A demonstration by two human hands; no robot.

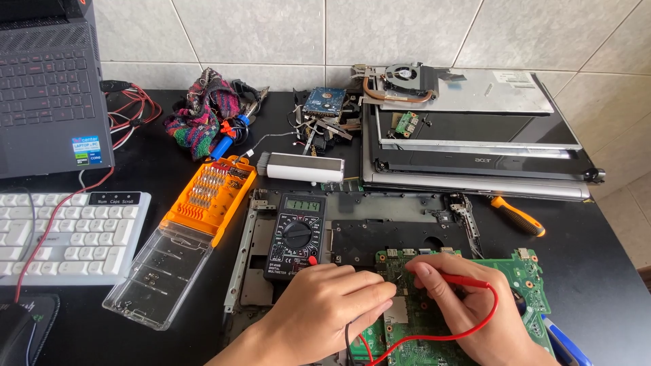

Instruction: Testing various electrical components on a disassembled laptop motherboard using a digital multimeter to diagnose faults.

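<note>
At the far left a white keyboard (68,234) lies under an open dark laptop (51,81), with red wires trailing between them. Next comes an orange screwdriver-bit case (211,193), its clear plastic lid (157,274) swung open on the black table (603,271). A black digital multimeter (296,234) with a round dial and a grey lit display rests on a bare metal laptop chassis (380,227).

Toward the front, the left hand (322,305) is curled with fingers pinched close together at the edge of a green circuit board (519,278); what it grips is hidden, though a dark lead runs out beneath the wrist. The right hand (461,298) is closed around a red probe (461,280), its tip pressed down on the board. The board is flat, glossy green, studded with small silver parts, lying on the chassis at the table's near edge. Behind, stacked laptop shells (475,149) and an orange-handled screwdriver (519,217).
</note>
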